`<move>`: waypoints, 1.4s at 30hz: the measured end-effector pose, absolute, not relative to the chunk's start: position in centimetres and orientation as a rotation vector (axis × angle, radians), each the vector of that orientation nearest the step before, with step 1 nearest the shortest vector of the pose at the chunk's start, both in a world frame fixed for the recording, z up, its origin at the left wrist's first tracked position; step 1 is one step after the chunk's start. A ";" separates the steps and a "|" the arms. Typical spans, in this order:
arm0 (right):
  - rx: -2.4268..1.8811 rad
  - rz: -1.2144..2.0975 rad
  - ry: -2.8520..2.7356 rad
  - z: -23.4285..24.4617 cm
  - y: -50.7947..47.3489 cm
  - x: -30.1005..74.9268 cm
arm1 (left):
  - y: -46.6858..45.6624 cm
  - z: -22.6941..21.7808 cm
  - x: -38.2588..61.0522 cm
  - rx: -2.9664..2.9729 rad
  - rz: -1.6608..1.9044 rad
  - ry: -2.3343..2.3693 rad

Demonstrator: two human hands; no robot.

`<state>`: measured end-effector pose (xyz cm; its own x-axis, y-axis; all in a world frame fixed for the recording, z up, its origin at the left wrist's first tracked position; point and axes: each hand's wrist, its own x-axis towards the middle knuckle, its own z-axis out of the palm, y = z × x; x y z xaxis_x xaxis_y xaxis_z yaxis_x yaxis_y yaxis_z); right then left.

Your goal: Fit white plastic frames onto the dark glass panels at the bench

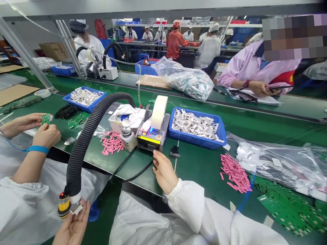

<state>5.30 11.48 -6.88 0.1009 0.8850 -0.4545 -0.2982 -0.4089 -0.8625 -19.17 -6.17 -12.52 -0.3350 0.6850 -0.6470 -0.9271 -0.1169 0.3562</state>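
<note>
My left hand [69, 234] is low at the left, its fingers under the yellow-and-black nozzle [64, 205] at the end of a black corrugated hose [92, 129]. My right hand [165, 172] rests at the green bench belt [193, 165], with curled fingers at the end of a thin black cable [140, 170]. Whether those fingers grip the cable, I cannot tell. Both my arms are in white sleeves. A separate person at the left holds a small green circuit board [46, 119].
A tape dispenser [151, 136] with a white roll stands behind a small bottle [128, 139]. Nearby are loose pink strips [112, 142], blue trays of white pieces [196, 125], and a plastic bag [286, 169] beside green circuit boards [292, 210]. Other workers fill the background.
</note>
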 end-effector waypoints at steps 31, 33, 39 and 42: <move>-1.134 0.834 -1.619 0.0 4.8 11.8 | 1.7 -4.0 0.7 0.085 1.291 0.443; -1.142 0.839 -1.616 0.0 4.9 11.8 | 1.7 -3.9 0.7 0.080 1.305 0.435; -1.164 0.778 -1.669 0.1 5.1 11.9 | 1.5 -3.9 0.6 0.108 1.318 0.501; -1.167 0.645 -1.715 -0.3 5.2 11.6 | 1.6 -3.7 0.7 0.110 1.307 0.540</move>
<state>11.63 5.20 -0.30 -0.1143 0.9090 0.4007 0.4195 0.4098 -0.8100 0.68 1.62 -3.73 0.1574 0.9358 -0.3154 -0.8857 0.2750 0.3740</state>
